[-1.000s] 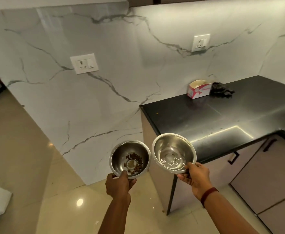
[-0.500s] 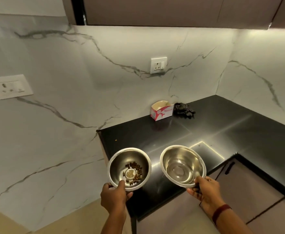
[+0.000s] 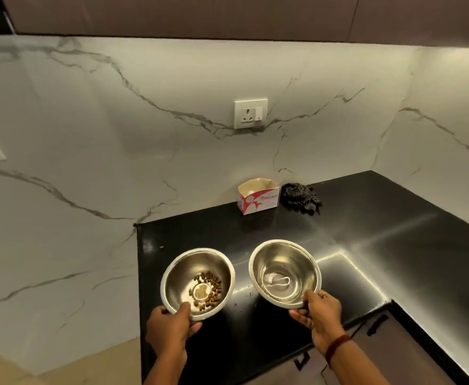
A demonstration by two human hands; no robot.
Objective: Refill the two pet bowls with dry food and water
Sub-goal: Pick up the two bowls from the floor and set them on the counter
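Two round steel pet bowls hang above the near left part of a black countertop (image 3: 394,245). The left bowl (image 3: 183,273) has a small heap of brown kibble at its bottom; my left hand (image 3: 172,326) grips its near rim, thumb inside. The right bowl (image 3: 286,262) holds only a little water that glints; my right hand (image 3: 319,315) pinches its near rim. A dark red band sits on my right wrist. Both bowls tilt slightly toward me.
A small red-and-white open carton (image 3: 258,197) and a crumpled dark cloth (image 3: 301,197) lie at the back of the counter against the marble wall. A wall socket (image 3: 251,113) is above them. Dark upper cabinets (image 3: 200,15) hang overhead; drawers with black handles (image 3: 377,325) sit below.
I have stepped closer to the counter and the view has swung right. Both bowls, still held, have moved from beside the counter's end to above its top.
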